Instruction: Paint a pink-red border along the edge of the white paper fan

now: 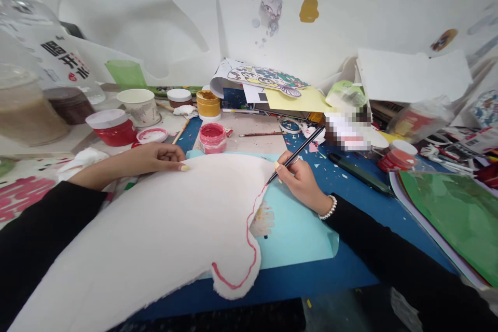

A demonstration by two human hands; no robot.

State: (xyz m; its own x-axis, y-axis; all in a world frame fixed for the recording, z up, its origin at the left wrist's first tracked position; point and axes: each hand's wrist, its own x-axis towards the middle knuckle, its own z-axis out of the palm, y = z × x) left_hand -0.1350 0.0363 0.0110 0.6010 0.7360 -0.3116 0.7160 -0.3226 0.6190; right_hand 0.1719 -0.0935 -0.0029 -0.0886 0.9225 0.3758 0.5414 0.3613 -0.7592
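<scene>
A large white foam-like board with a curved, rough-cut edge lies across the table, partly over a light blue sheet. Along its right edge runs a wavy red painted line. My right hand is closed round a slim black paintbrush, whose tip touches the upper end of that line. At the board's far left edge, my left hand grips with curled fingers, the thumb lying along the rim. Just beyond the board stands an uncapped jar of red paint.
Behind are a yellow paint jar, a paper cup, a lidded red jar and a large bottle. A pencil-like stick lies beyond the board. At right are a dark green cutter and green sheets.
</scene>
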